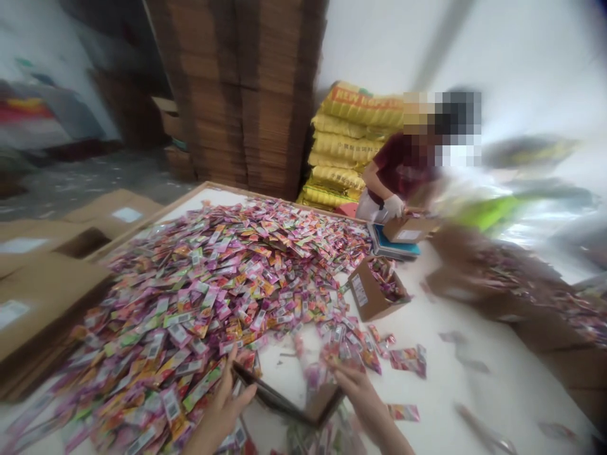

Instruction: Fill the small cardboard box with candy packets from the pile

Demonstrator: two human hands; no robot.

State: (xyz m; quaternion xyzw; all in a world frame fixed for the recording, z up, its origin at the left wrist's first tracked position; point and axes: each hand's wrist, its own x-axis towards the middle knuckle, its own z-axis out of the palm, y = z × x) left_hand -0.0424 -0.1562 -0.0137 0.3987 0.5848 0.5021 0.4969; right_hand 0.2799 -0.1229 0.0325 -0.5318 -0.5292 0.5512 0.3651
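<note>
My left hand rests on the left rim of a small open cardboard box at the near edge of the white table. My right hand sits at the box's right side, fingers spread over a few loose packets. A big heap of small colourful packets covers the table's left half and reaches up to my left hand. The picture is blurred, so finger contact is hard to judge.
Across the table a person in a dark red shirt and white glove handles a cardboard box on a scale. Another open box of packets stands mid-table. Flat cartons lie left; stacked cardboard and yellow sacks stand behind.
</note>
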